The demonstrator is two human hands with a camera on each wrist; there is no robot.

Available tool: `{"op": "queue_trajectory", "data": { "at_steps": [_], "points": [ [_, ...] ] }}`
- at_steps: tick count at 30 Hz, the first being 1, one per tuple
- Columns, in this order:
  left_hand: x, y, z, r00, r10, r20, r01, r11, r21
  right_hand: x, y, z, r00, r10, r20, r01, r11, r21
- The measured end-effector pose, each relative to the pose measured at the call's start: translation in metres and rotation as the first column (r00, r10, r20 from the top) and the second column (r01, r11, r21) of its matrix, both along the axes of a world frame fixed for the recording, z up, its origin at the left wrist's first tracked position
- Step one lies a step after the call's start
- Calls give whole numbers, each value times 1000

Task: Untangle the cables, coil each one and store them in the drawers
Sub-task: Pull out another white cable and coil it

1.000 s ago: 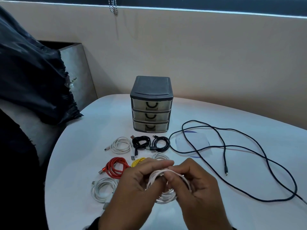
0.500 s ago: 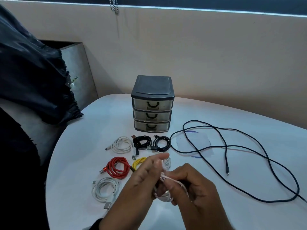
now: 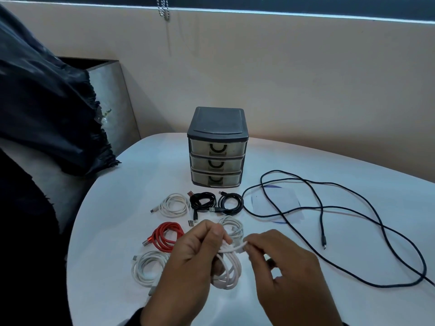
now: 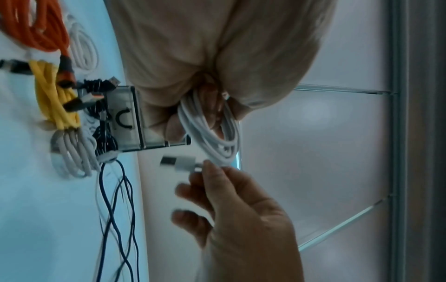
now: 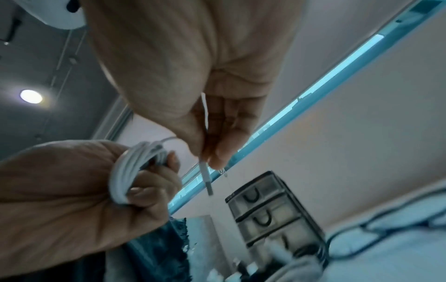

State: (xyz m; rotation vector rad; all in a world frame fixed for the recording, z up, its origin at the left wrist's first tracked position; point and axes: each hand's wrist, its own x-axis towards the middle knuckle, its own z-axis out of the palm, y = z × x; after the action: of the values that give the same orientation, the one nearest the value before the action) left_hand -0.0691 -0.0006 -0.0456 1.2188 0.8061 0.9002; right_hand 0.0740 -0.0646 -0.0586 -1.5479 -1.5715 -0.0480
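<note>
- Coiling step: left hand (image 3: 188, 252) grips the white cable (image 3: 227, 267) bundle above the bench (image 3: 113, 267); right hand (image 3: 284, 267) pinches its free end just beside.
- Next, I'd judge: wrap that end round; drawers (image 3: 217, 158) beyond both hands sit closed.

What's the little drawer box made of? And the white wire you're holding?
Drawer box: looks like plastic, a matte dark frame with see-through smoky drawers. White cable: probably smooth rubbery plastic, since it bends into soft loops in the left hand.
</note>
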Motion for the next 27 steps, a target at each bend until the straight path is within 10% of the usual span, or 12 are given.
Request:
{"op": "queue_trajectory", "data": {
  "at_steps": [2,5,12,19,22,24,27],
  "points": [
    [4,-3,1,999,0,48,1,1000,-31,-7,-1,5,880,20,-474,-84,990,-112],
    [5,-1,1,998,53,34,-53,999,-2,-11,-1,13,489,27,-872,-339,927,-161],
    [4,-4,2,995,2,100,4,998,-60,-17,7,6,24,-113,-993,-608,787,-105],
    [-3,0,10,989,-92,118,96,995,-29,-18,6,9,-157,-167,-973,-701,713,-9],
    [4,-5,13,1000,-4,-6,5,992,122,-20,4,22,-352,-185,-918,-679,725,114],
    [6,-7,13,999,16,-42,-9,988,156,-21,3,26,-268,-177,-947,-726,683,77],
    [2,-4,10,993,78,-88,-58,975,215,-23,1,23,343,-76,-936,-653,697,-296]
  ]
}}
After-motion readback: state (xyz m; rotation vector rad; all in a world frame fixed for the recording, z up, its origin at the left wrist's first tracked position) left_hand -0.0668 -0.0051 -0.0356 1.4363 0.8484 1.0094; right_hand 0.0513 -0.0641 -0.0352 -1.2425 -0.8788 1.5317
